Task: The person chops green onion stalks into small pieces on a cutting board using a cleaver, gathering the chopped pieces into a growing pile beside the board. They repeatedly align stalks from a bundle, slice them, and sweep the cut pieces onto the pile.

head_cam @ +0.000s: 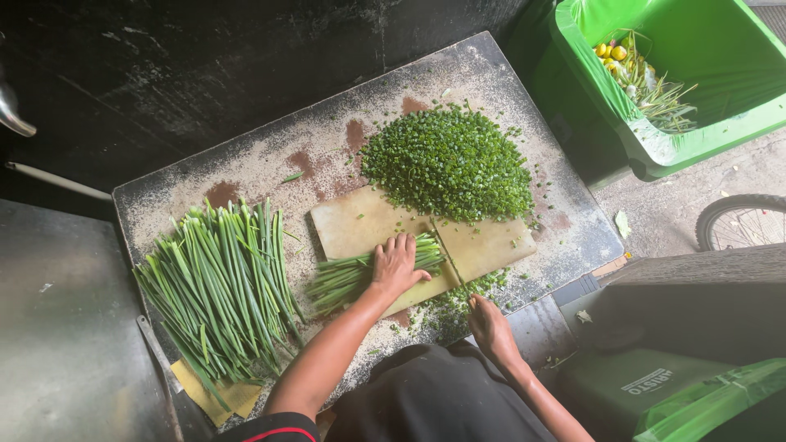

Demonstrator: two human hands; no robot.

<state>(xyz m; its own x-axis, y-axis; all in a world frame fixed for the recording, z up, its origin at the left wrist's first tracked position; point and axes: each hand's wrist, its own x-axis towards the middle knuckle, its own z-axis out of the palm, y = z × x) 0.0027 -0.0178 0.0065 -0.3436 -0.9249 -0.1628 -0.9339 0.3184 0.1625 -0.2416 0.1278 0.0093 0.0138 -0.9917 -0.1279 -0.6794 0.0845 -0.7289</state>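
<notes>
Pressing down flat, the left hand (397, 266) lay on a small bundle of green chives (360, 277), its fingers (401, 245) spread apart over the stalks rather than clamped round them. That bundle rested across a tan cutting board (360, 223) near the middle of the worn, speckled table (483, 74). The right hand (490, 326) sat at the table's near edge, beside a scatter of chopped bits (458, 299); I could not tell whether its fingers were together or gripping anything. Beyond the board, a broad heap of chopped chives (449, 162) touched its far edge. Well to the left lay a large pile of uncut chives (219, 282), partly over a yellow cloth (214, 396). A green bin (704, 135) holding scraps stood off the table's far right corner.
</notes>
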